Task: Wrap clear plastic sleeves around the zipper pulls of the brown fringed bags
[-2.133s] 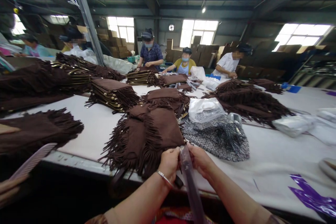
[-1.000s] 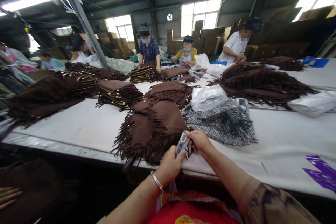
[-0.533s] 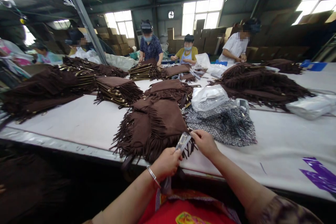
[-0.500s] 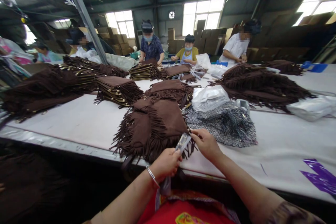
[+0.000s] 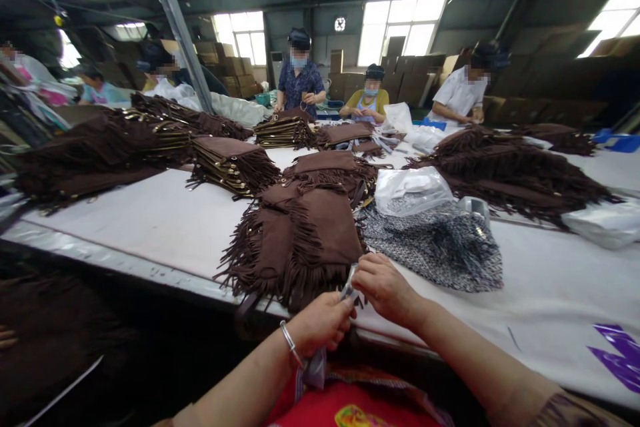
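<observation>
My left hand (image 5: 324, 321), with a silver bangle at its wrist, is closed around a strip of clear greyish plastic (image 5: 349, 285). A grey end of plastic hangs out below that fist. My right hand (image 5: 384, 285) is closed at the strip's upper end, its fingertips pinched together; whether it also holds something smaller is hidden. Both hands are close together at the table's front edge. Just beyond them lies a dark brown fringed piece (image 5: 327, 230), seemingly a bag, its tassels spreading over the edge. My right hand is beside its near right corner.
Stacks of brown fringed pieces stand at left (image 5: 233, 163) and right (image 5: 520, 173). A black-and-white woven cloth (image 5: 435, 243) lies right of centre, under a clear plastic bag (image 5: 413, 190). Purple plastic (image 5: 617, 353) lies far right. Several co-workers stand or sit across the white table (image 5: 145, 227).
My right hand has come away from the brown piece's corner and closed on the plastic strip's upper end. My left hand keeps its hold. The view has shifted slightly left.
</observation>
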A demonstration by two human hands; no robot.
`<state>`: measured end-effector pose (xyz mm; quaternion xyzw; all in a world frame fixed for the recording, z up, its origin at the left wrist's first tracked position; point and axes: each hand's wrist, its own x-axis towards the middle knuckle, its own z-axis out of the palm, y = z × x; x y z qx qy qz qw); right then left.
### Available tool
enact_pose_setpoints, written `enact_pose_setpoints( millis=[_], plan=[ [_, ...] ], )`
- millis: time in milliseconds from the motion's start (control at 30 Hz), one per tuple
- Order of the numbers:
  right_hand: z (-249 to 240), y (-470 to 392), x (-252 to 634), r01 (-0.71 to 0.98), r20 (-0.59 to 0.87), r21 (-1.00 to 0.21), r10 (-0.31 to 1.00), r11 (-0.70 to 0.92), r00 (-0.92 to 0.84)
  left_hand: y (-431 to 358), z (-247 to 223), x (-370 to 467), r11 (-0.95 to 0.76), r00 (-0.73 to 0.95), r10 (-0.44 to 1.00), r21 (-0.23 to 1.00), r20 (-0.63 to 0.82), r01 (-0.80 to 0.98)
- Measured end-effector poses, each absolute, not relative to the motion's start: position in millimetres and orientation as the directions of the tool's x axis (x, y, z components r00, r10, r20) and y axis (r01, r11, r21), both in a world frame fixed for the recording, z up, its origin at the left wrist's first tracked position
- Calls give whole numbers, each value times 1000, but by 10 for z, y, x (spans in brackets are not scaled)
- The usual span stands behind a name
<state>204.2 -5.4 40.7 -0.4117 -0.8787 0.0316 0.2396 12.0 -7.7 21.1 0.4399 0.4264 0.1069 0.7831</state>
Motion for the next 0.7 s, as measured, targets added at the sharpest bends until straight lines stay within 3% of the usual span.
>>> enact_pose_setpoints(
  millis=[133, 333, 433, 567, 700],
  plan=[
    [410, -57, 2088, 661, 378, -305, 725, 685, -576, -76, 227, 111, 618, 626, 533, 767, -570, 172],
    [355, -84, 2062, 686, 362, -283, 737, 671, -571, -69, 195, 113, 551, 635, 566, 814, -526, 184],
    [371, -67, 2037, 677, 343, -275, 728, 682, -594, -78, 141, 149, 344, 571, 688, 894, -448, 287],
    [382, -38, 2025, 658, 342, -262, 706, 706, -621, -79, 136, 214, -16, 509, 833, 910, -216, 413],
    [381, -38, 2029, 656, 336, -294, 717, 695, -610, -75, 212, 244, -66, 525, 820, 873, -229, 483]
  ],
)
